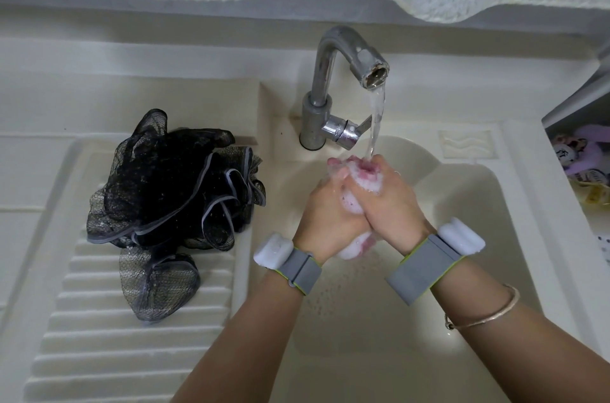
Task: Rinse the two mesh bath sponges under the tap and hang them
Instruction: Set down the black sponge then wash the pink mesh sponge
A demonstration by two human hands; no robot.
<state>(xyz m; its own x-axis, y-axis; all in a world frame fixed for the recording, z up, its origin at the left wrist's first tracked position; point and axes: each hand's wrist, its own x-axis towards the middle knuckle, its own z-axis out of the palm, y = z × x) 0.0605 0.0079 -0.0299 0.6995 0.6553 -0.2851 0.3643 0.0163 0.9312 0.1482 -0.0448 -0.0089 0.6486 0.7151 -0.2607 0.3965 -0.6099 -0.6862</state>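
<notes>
Pink sponge (359, 178) sits squeezed between both hands, left (325, 208) and right (394, 204), under the tap (343, 85); keep kneading until foam clears. Black sponge (171, 198) waits at nine o'clock.

**Pink sponge squeezed under running tap**

Both hands clasp a foamy pink mesh sponge (364, 173) over the basin (462, 221), the left hand (326, 214) and right hand (392, 204) pressed together with fingers curled round it. Water from the chrome tap (343, 85) falls onto the sponge's top. A black mesh sponge (171, 198) lies on the ribbed washboard (115, 320) at the sink's left side. Grey wristbands (303, 270) sit on both wrists; a bangle (488, 313) circles the right forearm.
</notes>
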